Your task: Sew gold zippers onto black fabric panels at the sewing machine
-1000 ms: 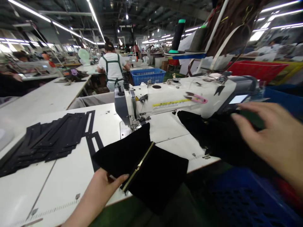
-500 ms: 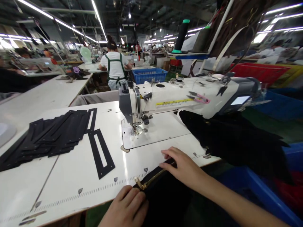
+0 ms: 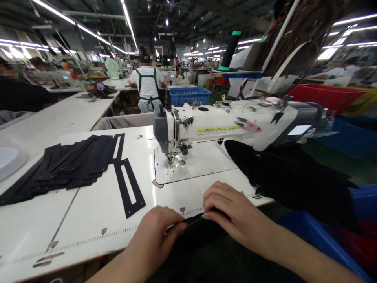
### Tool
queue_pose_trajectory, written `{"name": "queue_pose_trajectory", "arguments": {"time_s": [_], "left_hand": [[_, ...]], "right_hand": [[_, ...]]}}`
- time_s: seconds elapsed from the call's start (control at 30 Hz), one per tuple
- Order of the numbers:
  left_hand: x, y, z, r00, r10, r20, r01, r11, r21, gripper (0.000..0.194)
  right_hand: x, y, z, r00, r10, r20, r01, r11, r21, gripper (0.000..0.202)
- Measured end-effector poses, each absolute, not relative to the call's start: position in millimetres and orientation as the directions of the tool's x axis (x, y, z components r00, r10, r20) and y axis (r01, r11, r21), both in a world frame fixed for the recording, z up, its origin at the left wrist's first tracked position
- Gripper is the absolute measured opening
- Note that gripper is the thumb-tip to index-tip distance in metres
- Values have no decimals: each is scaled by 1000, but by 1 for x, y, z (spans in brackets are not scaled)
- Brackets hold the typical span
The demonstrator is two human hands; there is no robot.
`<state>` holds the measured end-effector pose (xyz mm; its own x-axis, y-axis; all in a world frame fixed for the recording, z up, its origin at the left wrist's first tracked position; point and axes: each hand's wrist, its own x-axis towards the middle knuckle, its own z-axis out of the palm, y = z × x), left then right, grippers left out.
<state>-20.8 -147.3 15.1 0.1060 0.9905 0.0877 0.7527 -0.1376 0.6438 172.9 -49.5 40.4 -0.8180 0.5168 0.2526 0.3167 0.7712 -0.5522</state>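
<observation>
At the table's front edge, a black fabric piece with a zipper (image 3: 194,221) is stretched between my hands. My left hand (image 3: 157,232) pinches its left part between thumb and fingers. My right hand (image 3: 231,210) grips it farther right, fingers curled over the edge. The rest of the fabric hangs below the table in shadow, and the zipper pull is hidden. Beyond my hands stands the sewing machine (image 3: 235,118), its needle area (image 3: 172,161) over bare plate. Left of it lies a black frame-shaped piece (image 3: 125,188) with a long slot.
A pile of black slotted pieces (image 3: 79,161) covers the table's left side. Black fabric (image 3: 288,173) drapes off the right edge, above a blue bin (image 3: 321,239). Pink-handled snips (image 3: 250,125) rest on the machine arm. A co-worker (image 3: 147,84) stands ahead near a blue basket (image 3: 190,96).
My left hand has moved up and right along the zipper and now pinches it, covering the zipper pull. My right hand has curled further over the fabric. The view has shifted slightly.
</observation>
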Motion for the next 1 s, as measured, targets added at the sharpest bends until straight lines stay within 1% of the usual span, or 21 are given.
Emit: {"name": "queue_pose_trajectory", "arguments": {"time_s": [0.07, 0.13, 0.2, 0.27, 0.33, 0.37, 0.43, 0.5, 0.53, 0.57, 0.6, 0.67, 0.7, 0.73, 0.8, 0.83, 0.9, 0.97, 1.0], "left_hand": [[-13, -142, 21, 53, 999, 5, 698, -41, 715, 23], [-7, -141, 24, -54, 998, -12, 633, 44, 773, 25], [0, -144, 22, -104, 993, -58, 546, 106, 831, 27], [6, -150, 14, -73, 988, -136, 424, 154, 892, 30], [11, -156, 2, -19, 982, -187, 299, 184, 936, 31], [12, -159, -4, 0, 978, -207, 257, 200, 945, 30], [11, -164, -12, 17, 967, -256, 264, 242, 934, 26], [5, -168, -13, 10, 952, -304, 396, 276, 876, 22], [0, -169, -11, -13, 950, -311, 498, 276, 822, 21], [-7, -168, -8, -47, 952, -304, 606, 269, 749, 20], [-13, -166, -4, -82, 956, -282, 705, 256, 662, 18], [-28, -156, 4, -110, 977, -183, 854, 187, 486, 15], [-35, -148, 6, -85, 989, -121, 904, 128, 407, 25], [-42, -140, 6, -29, 998, -60, 940, 48, 338, 41], [-53, -122, 3, 121, 993, 6, 967, -119, 223, 76], [-58, -115, 0, 187, 982, 7, 964, -185, 189, 86], [-65, -105, -6, 266, 964, -16, 952, -261, 161, 95], [-69, -100, -8, 300, 953, -38, 943, -290, 163, 96], [-70, -99, -9, 311, 949, -54, 940, -298, 168, 97]], "right_hand": [[176, -45, 48, -751, 627, 209, 398, 682, -613, 9], [180, -38, 53, -700, 702, 127, 452, 574, -683, 16], [182, -28, 56, -698, 709, 100, 439, 533, -723, 20], [178, -18, 59, -691, 708, 146, 422, 560, -713, 21], [167, -6, 57, -706, 679, 202, 435, 641, -632, 21], [158, -1, 54, -736, 641, 216, 444, 699, -561, 21], [137, 11, 40, -825, 521, 219, 431, 831, -353, 22], [112, 21, 20, -896, 394, 206, 370, 918, -146, 24], [100, 25, 8, -917, 345, 198, 334, 938, -89, 24], [88, 28, -3, -933, 305, 191, 299, 952, -60, 24], [77, 30, -13, -942, 278, 189, 273, 960, -56, 24], [60, 32, -27, -948, 249, 200, 239, 968, -71, 26], [54, 33, -31, -946, 246, 213, 234, 969, -81, 26], [51, 33, -33, -940, 252, 231, 237, 967, -94, 26], [53, 34, -33, -916, 294, 273, 270, 955, -124, 23], [58, 36, -31, -894, 336, 295, 307, 941, -139, 22], [78, 40, -29, -822, 459, 338, 428, 889, -164, 25], [105, 45, -29, -702, 621, 348, 600, 779, -180, 28], [118, 48, -30, -636, 699, 327, 682, 707, -187, 31]]}}
